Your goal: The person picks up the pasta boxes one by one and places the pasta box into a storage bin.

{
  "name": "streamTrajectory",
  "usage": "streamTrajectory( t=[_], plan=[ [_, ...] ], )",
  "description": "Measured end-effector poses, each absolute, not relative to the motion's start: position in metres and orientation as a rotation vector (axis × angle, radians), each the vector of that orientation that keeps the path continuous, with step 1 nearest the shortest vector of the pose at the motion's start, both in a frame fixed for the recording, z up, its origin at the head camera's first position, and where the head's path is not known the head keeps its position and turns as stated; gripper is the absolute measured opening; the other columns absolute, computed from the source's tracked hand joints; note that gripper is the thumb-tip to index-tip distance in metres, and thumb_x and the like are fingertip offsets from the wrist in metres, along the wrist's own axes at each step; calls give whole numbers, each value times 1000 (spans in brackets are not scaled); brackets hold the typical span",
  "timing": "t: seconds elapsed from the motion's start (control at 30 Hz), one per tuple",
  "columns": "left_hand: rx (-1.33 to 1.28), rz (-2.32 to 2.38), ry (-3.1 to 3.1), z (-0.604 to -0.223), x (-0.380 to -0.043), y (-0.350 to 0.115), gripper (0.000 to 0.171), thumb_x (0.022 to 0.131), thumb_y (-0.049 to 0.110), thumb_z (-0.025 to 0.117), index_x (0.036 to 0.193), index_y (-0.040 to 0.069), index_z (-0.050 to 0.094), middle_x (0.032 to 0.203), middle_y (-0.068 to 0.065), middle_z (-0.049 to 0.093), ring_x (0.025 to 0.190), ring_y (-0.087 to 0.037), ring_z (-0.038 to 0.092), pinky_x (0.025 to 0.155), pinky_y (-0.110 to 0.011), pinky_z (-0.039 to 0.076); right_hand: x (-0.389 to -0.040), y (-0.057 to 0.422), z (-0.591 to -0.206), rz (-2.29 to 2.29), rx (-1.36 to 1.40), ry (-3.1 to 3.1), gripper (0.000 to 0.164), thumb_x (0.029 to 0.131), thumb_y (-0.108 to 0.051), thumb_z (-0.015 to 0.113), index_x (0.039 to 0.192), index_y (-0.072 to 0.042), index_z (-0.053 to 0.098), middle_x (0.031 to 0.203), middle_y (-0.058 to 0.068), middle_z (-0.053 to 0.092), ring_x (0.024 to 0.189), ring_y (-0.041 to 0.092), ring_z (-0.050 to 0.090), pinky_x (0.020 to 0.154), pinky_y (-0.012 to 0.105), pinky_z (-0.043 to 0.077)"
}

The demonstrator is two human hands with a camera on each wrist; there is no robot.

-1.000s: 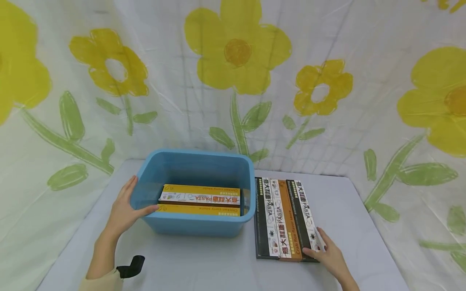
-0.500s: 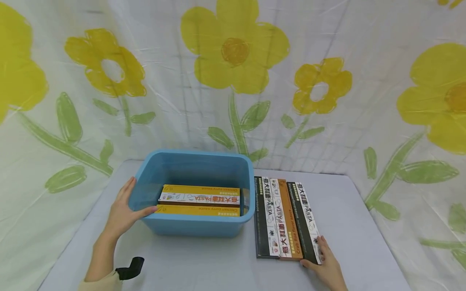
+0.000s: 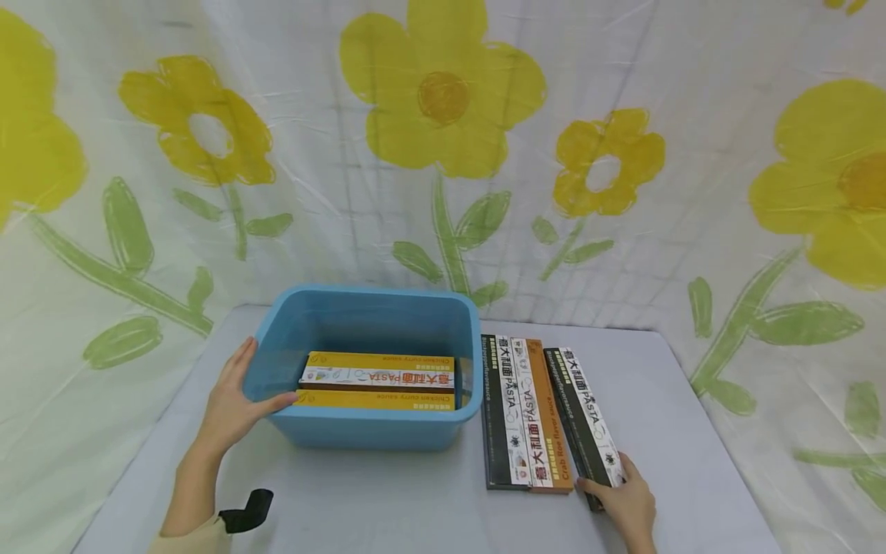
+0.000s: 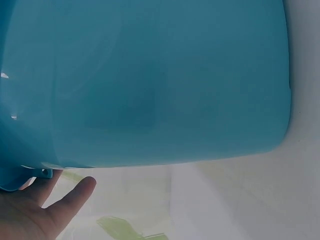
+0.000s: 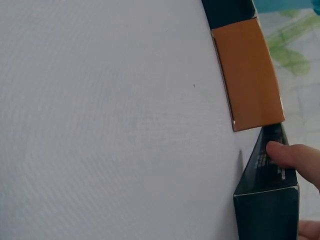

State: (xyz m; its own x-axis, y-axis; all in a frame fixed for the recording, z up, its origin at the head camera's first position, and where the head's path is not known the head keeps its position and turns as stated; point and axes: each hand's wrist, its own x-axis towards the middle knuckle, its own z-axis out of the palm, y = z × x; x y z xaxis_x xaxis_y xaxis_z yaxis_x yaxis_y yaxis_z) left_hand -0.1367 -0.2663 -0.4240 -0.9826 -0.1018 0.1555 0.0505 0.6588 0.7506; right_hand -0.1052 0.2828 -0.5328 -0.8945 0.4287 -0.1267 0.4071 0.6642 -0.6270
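Note:
My right hand [image 3: 626, 496] pinches the near end of a long black pasta box [image 3: 577, 412], thumb on its left side and fingers on its right. That box slants away from a crab roe pasta box [image 3: 550, 419] with an orange side, a thin wedge of table between them. Left of the orange one lies another black pasta box [image 3: 497, 415]. The right wrist view shows my thumb [image 5: 290, 155] on the held box's dark side. My left hand [image 3: 231, 412] grips the left rim of a blue plastic bin [image 3: 374, 432], thumb over the front corner, fingers along the outside.
Inside the bin, yellow chicken curry pasta boxes [image 3: 377, 401] lie crosswise near the front wall. A white cloth covers the table [image 3: 388, 500]. Behind it hangs a flower-printed curtain [image 3: 318, 231]. A black strap piece [image 3: 248, 512] sticks out from the left wrist.
My right hand has closed on the rightmost black box and drawn it off the row, its near end moving right and toward me. The left hand stays on the bin.

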Motion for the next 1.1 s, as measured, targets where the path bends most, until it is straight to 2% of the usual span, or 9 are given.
streamTrajectory(
  t=[0.3,0.5,0.63,0.83,1.1],
  plan=[
    [23,-1227,-2688,-427,-139,-265,112,75,30,82,155,0,10,159,-25,9,140,-53,14,98,-77,22,-105,281,-533,1171,-862,-2711,89,61,-15,82,136,11,43,131,39,46,111,51,49,93,60,37],
    [23,-1210,-2690,-426,-138,-265,112,75,31,82,155,0,10,159,-26,10,139,-54,15,98,-77,23,-106,277,-528,1216,-899,-2654,91,59,-12,84,137,9,43,133,38,45,114,51,47,96,59,33],
    [20,-1205,-2692,-426,-138,-266,112,76,32,81,155,-1,9,159,-26,9,139,-54,15,97,-77,23,-107,279,-522,1200,-869,-2639,90,57,-11,84,136,9,45,132,37,47,112,50,49,94,58,34],
    [20,-1205,-2703,-426,-138,-267,112,76,33,81,154,-1,9,159,-26,9,139,-54,14,97,-77,23,-107,284,-508,1205,-831,-2647,91,59,-12,86,139,6,44,132,38,45,114,50,48,94,58,33],
    [33,-1204,-2711,-425,-137,-266,112,76,32,81,155,0,9,159,-26,9,139,-55,15,97,-77,24,-106,288,-482,1160,-775,-2631,92,58,-14,87,139,3,47,128,38,50,106,46,52,85,51,35]
  ],
)
